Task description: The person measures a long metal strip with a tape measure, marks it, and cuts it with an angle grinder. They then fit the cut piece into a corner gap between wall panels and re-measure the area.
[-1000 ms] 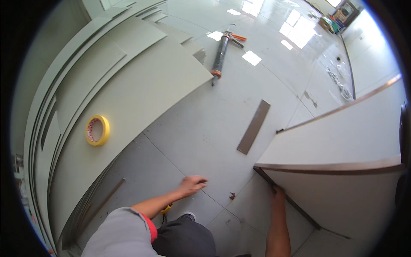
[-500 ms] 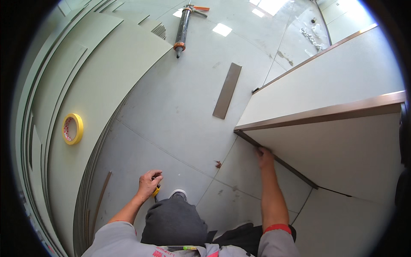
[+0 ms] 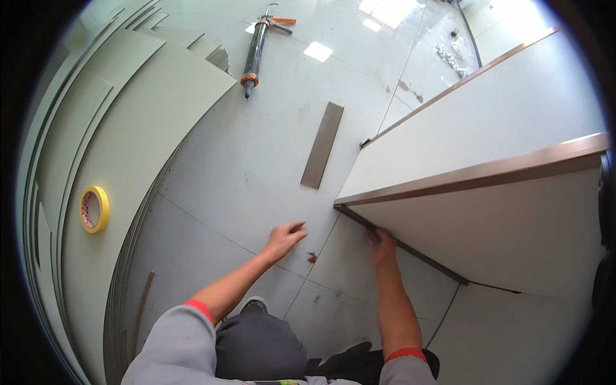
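Observation:
My right hand [image 3: 383, 246] is at the dark trim strip [image 3: 420, 249] along the bottom edge of a pale panel [image 3: 487, 221]. Its fingers are curled against the strip, the tips partly hidden. Over the floor to the left, my left hand [image 3: 287, 240] reaches toward that panel, its fingers loosely extended and slightly blurred. Nothing shows in it, and it stays apart from the strip. A brown trim piece [image 3: 475, 172] caps the panel's upper edge.
A flat brown strip [image 3: 323, 146] lies on the tiled floor ahead. Beyond it, a caulking gun [image 3: 255, 54] rests beside stacked pale boards [image 3: 138, 122]. A yellow tape roll [image 3: 95, 210] sits on the boards. Another panel [image 3: 481, 96] stands at the right.
My left hand has moved right and forward from beside my knee, where a yellow tape measure showed; that tape measure is out of sight now. My right hand stays at the strip.

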`<state>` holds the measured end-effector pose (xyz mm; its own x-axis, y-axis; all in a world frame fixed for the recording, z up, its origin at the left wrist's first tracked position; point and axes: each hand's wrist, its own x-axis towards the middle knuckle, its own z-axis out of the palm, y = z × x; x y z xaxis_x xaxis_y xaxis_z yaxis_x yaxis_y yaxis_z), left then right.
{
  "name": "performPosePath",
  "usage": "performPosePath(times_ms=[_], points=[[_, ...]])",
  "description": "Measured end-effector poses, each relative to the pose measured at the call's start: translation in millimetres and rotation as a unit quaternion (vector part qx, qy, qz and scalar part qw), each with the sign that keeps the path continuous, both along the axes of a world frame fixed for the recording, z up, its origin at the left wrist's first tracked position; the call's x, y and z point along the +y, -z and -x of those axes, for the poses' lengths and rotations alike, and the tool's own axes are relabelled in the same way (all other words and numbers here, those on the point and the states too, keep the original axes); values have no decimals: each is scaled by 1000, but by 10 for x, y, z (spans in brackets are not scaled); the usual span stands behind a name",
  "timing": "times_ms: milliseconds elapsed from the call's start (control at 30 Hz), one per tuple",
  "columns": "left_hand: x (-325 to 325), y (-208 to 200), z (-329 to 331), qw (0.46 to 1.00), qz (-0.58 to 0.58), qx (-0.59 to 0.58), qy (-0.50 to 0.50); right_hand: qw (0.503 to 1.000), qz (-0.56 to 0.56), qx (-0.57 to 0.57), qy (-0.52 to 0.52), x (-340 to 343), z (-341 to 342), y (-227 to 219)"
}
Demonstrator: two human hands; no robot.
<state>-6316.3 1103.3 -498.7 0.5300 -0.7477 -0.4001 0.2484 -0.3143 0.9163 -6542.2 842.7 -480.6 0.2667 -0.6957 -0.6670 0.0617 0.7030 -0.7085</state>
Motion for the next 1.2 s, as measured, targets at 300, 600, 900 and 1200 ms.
performPosePath(times_ms=[300, 600, 900, 1200], points=[[-1034, 145, 96, 995, 49, 66, -49, 998, 6, -38, 40, 226, -90, -69], [-1083, 189, 183, 994, 28, 27, -100, 996, -40, -34, 70, 159, -68, -110], [-1087, 148, 264, 988, 52, 1, -145, 993, -63, -41, 86, 149, -90, -156], [-1141, 90, 217, 979, 40, -139, -140, 991, -81, -72, 75, 110, -26, -99]])
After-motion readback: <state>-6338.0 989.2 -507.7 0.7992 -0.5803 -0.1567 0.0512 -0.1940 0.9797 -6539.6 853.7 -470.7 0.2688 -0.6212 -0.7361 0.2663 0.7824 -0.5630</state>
